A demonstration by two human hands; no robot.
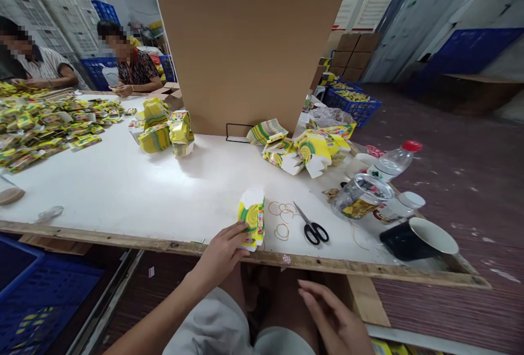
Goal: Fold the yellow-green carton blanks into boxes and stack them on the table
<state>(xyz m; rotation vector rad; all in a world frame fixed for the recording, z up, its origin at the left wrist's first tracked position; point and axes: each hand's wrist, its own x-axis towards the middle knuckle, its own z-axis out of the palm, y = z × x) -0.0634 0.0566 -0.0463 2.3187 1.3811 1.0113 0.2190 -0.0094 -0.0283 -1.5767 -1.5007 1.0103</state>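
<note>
One left hand (224, 246) lies on a single bundle of yellow-and-green printed cartons (252, 214) at the near edge of the white tabletop (123, 191); its fingers sit close together over the bundle's lower left side, though whether they clamp it or only rest there I cannot tell. One right hand (335, 317) hangs over the lap, below the wooden table edge (352, 268), its thumb and forefinger parted. Just right of the bundle lie several thin rubber bands (282, 231), some overlapping too much to count, and one pair of black-handled scissors (315, 232). Farther right stand or lean one dark mug (399, 241), one clear jar (360, 199), one white-capped bottle (411, 201), one red-capped plastic bottle (391, 165) and one pale cup (357, 165). At the back, three carton bundles (181, 131) are grouped on the left; on the right, near one black wire bracket (237, 139), is a pile of bundles (313, 147) whose number is unclear. One large cardboard panel (254, 43) rises behind. Two co-workers (137, 71) sit at the far left, beyond an uncountable heap of small cartons (53, 125).
</note>
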